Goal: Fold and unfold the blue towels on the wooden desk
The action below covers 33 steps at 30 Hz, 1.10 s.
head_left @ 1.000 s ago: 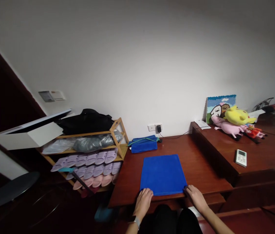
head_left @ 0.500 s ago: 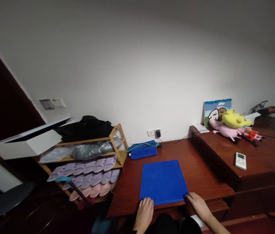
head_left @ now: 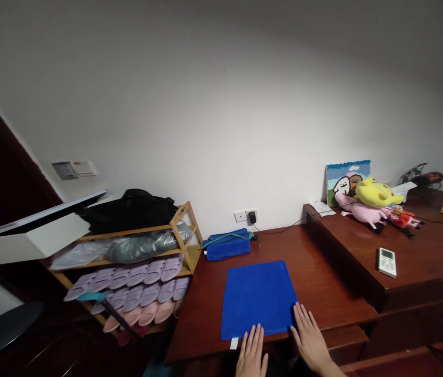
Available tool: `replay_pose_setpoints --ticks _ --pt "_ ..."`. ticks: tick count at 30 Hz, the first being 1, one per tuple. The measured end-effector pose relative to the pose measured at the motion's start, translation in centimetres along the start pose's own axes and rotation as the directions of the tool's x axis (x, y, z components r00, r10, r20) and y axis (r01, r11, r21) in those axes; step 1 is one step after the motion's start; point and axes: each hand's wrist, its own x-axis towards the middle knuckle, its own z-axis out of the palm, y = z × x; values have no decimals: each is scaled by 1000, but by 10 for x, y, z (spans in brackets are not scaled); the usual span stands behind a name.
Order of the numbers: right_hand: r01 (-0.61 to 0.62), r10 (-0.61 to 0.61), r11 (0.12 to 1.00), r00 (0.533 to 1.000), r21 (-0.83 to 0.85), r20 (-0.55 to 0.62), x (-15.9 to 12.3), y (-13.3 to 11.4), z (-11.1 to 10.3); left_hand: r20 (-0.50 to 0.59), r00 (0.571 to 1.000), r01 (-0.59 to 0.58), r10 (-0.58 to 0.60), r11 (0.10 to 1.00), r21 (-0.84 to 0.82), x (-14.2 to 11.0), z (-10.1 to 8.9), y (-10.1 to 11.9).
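A blue cloth [head_left: 259,298] lies spread flat on the reddish-brown wooden table [head_left: 323,288], a small white tag [head_left: 234,343] showing at its near left corner. My left hand [head_left: 251,353] is open at the cloth's near edge, fingers stretched out and fingertips at the hem. At the near right corner, my right hand [head_left: 308,335] is open too, its fingers extended along the cloth's right edge. Neither hand grips anything.
A folded blue cloth [head_left: 229,246] with a green cord lies by the wall. On the raised right surface are a white remote control [head_left: 386,262] and plush toys [head_left: 378,192]. A wooden shoe rack [head_left: 195,246] with several slippers stands left of the table.
Both hands have let go of the cloth's near corners and opened flat. The left hand has shifted right along the near edge, uncovering the white tag. The view has turned slightly.
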Motion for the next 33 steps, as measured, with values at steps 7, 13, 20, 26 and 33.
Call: replay_pose_setpoints --ticks 7,13,20,26,33 --pt "-71 71 997 997 -7 24 13 -2 16 -21 999 50 -50 999 -1 -7 7 6" --pt "-67 67 998 998 -15 -3 9 1 22 28 999 25 -22 991 -131 55 -2 55" --pt "-54 56 996 998 -65 34 10 4 25 140 989 66 -38 978 -199 116 14 91" --pt "-53 53 998 999 -38 6 10 1 20 60 993 105 -98 988 -118 65 13 54" --pt "-73 75 996 996 -49 44 10 -4 10 -104 962 259 -251 963 72 -13 -7 -34"
